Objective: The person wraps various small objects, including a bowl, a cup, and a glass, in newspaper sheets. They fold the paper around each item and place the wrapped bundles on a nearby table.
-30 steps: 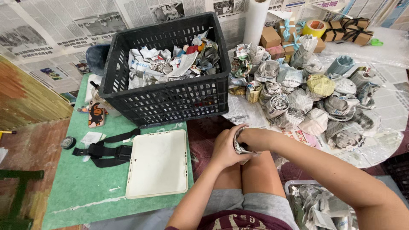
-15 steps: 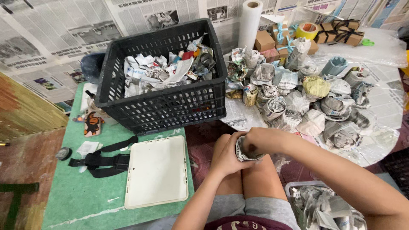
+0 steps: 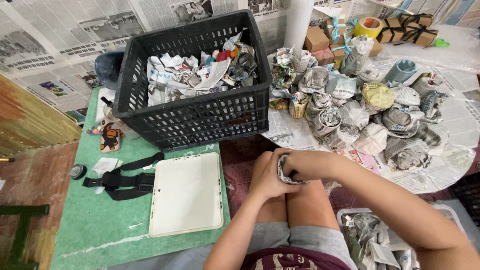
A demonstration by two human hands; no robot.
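Ahead of both hands, a black slatted crate brims with crumpled newsprint, as before. The left hand cups and the right hand clamps a small newspaper-wrapped bundle over the knees; its contents stay hidden, and it now sits deeper in the fingers than a moment ago

Light is bright and even, soft as if from overhead, with only faint shadows under the black crate and beside the white tray. Clear plastic at upper right catches mild glare. Focus is sharp mid-frame; the wide lens bends the edges, and the near arm at lower right looks slightly soft
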